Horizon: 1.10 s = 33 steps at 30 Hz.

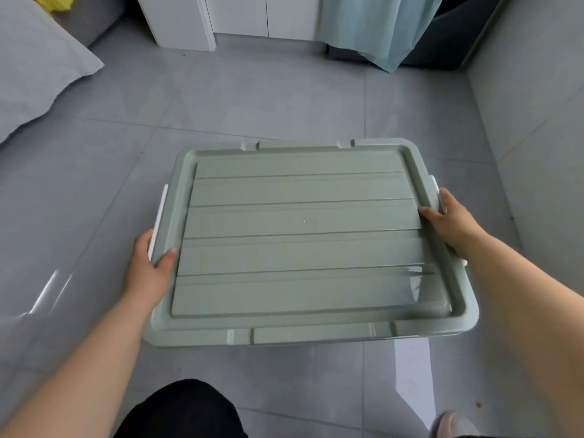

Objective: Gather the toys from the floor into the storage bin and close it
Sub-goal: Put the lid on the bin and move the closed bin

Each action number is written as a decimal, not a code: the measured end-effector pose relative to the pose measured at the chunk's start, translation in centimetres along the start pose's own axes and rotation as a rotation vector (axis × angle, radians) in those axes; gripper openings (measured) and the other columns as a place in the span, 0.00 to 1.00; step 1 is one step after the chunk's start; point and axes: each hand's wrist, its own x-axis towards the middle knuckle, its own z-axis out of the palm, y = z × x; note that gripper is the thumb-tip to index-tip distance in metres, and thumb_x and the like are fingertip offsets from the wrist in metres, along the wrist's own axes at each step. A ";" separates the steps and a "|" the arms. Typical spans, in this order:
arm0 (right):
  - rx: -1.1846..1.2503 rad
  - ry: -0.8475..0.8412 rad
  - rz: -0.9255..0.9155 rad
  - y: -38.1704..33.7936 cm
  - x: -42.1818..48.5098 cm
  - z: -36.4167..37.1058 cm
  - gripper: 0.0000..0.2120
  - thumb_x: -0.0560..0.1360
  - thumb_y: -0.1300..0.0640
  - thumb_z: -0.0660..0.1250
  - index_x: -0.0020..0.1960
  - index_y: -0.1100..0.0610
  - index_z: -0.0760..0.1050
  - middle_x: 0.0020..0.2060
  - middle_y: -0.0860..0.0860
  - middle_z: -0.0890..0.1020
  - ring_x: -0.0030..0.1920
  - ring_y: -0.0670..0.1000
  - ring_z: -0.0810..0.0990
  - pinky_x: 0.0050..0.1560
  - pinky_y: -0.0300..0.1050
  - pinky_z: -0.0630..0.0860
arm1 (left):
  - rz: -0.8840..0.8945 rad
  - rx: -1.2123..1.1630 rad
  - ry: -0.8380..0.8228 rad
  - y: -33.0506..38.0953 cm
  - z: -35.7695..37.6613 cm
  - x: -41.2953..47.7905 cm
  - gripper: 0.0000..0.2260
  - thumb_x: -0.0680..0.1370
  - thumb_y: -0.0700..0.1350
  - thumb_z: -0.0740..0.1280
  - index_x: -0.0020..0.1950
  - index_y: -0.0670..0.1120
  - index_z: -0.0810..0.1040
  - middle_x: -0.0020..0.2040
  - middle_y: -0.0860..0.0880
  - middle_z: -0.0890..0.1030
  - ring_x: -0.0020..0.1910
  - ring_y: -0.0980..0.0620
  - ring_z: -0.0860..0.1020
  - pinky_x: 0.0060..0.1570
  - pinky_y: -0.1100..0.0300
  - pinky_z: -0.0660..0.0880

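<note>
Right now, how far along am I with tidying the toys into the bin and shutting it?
Done: no toys show on the grey tiled floor; the sage-green ribbed plastic lid is on. In hand: left hand and right hand grip its sides by the white latches. Left: snapping them shut, if not already.

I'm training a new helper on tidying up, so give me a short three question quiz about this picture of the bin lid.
1. True or false: the right hand is lifted clear of the green lid.
2. Where does the left hand have its grip? A) the lid's left edge, beside the white latch; B) the lid's near edge; C) the grey pillow.
3. How many toys show on the grey floor?
Key: 1 false; 2 A; 3 zero.
</note>
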 end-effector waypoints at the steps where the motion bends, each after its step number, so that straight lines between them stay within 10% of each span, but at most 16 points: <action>1: -0.006 0.005 -0.003 0.0 -0.1 0.0 0.12 0.77 0.53 0.62 0.57 0.57 0.66 0.49 0.58 0.75 0.45 0.57 0.73 0.45 0.45 0.68 | -0.003 0.009 -0.007 0.1 0.0 0.1 0.22 0.77 0.39 0.65 0.70 0.41 0.65 0.63 0.38 0.76 0.58 0.39 0.76 0.57 0.51 0.69; 9: 0.014 -0.067 0.049 0.9 -2.3 -0.5 0.30 0.78 0.49 0.61 0.75 0.44 0.51 0.70 0.50 0.67 0.67 0.54 0.68 0.65 0.46 0.64 | -0.014 0.025 -0.024 0.7 -0.2 -0.2 0.22 0.78 0.41 0.64 0.70 0.42 0.64 0.64 0.40 0.75 0.59 0.40 0.75 0.55 0.55 0.68; 19: 0.179 0.167 0.220 3.4 -5.2 0.6 0.19 0.75 0.47 0.64 0.53 0.63 0.74 0.42 0.56 0.77 0.37 0.53 0.73 0.36 0.44 0.68 | 0.040 0.063 -0.073 1.2 0.5 1.7 0.22 0.78 0.40 0.65 0.71 0.41 0.64 0.64 0.37 0.74 0.60 0.37 0.74 0.59 0.49 0.69; 33: 0.403 0.499 0.452 11.0 -14.9 -1.9 0.17 0.75 0.48 0.66 0.52 0.62 0.75 0.39 0.55 0.78 0.34 0.51 0.73 0.34 0.44 0.69 | 0.391 0.307 -0.367 8.4 8.9 5.4 0.21 0.79 0.44 0.62 0.71 0.42 0.63 0.63 0.33 0.74 0.59 0.31 0.74 0.60 0.41 0.70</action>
